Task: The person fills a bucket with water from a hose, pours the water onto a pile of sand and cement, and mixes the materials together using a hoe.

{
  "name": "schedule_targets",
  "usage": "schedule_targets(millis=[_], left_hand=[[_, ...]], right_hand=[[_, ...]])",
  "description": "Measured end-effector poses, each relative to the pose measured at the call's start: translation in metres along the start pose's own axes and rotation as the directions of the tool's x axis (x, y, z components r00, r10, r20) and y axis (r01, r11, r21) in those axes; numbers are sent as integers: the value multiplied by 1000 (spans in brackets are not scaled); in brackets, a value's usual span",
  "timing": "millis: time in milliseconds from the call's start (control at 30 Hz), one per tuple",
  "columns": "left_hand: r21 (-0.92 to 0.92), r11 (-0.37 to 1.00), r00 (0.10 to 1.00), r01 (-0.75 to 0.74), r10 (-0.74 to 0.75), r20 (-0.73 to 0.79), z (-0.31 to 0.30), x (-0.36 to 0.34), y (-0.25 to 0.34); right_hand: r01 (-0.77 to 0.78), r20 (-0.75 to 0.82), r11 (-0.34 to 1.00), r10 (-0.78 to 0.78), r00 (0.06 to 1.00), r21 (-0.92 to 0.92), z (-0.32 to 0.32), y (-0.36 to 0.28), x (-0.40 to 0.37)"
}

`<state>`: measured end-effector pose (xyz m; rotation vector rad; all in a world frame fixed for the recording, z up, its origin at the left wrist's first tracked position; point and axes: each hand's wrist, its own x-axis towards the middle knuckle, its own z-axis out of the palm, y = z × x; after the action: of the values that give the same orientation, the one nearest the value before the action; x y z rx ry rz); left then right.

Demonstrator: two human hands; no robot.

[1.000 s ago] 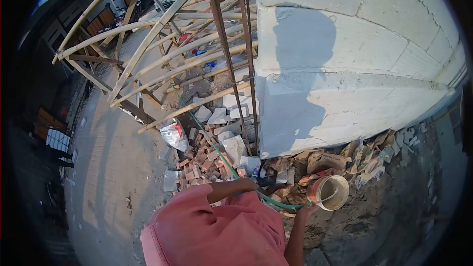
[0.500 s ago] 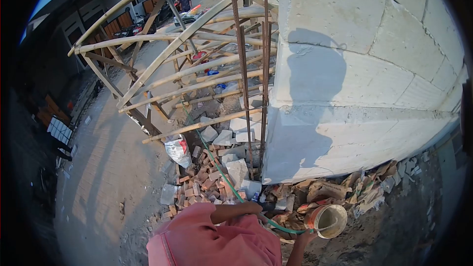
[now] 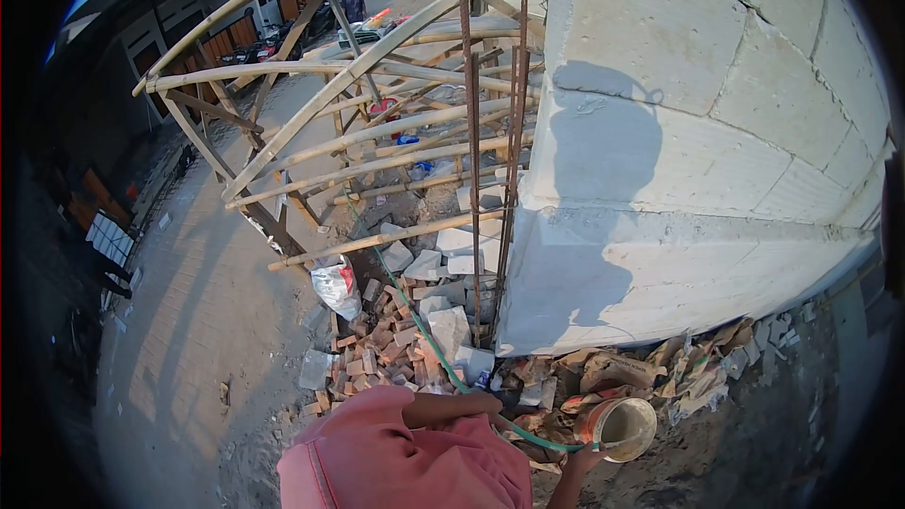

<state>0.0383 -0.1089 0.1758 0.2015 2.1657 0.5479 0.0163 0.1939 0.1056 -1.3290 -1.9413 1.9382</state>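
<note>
A green hose [image 3: 425, 339] runs down across the rubble toward my body. My left hand [image 3: 485, 403] is closed around it in front of my pink shirt. Farther along, near its end, my right hand [image 3: 586, 458] grips the same hose at the rim of a bucket [image 3: 633, 418]. The bucket leans with its mouth toward me, orange-red on the outside and pale inside. A thin light streak crosses its mouth from the hose end. My right fingers are partly hidden behind the hose and rim.
A pale block wall [image 3: 650, 170] rises at the right, beside upright rusty rebar [image 3: 473, 132]. Broken bricks [image 3: 388, 341] and torn paper sacks [image 3: 617, 369] lie at its foot. A bamboo frame [image 3: 353, 137] stands ahead, near a white sack [image 3: 336, 287]. A person [image 3: 353, 6] is far off.
The view has tilted and shifted slightly. Both hands keep their hold on the hose, and the bucket appears a little farther left in view.
</note>
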Motion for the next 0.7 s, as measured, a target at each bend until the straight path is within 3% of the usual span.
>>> schedule_targets(millis=[100,200,500,700], left_hand=[[52,998,999,-22,20,38,0,-3,2],[40,999,999,-34,33,41,3,3,-3],[32,999,997,-32,30,70,13,18,-14],[33,999,994,-37,33,106,9,14,-9]], right_hand=[[-48,-87,988,35,996,-148,8,-43,-47],[-33,-108,970,7,994,-241,6,-24,-32],[-12,33,996,15,999,-89,3,-27,-40],[2,29,995,1,1000,-99,1,-22,-39]])
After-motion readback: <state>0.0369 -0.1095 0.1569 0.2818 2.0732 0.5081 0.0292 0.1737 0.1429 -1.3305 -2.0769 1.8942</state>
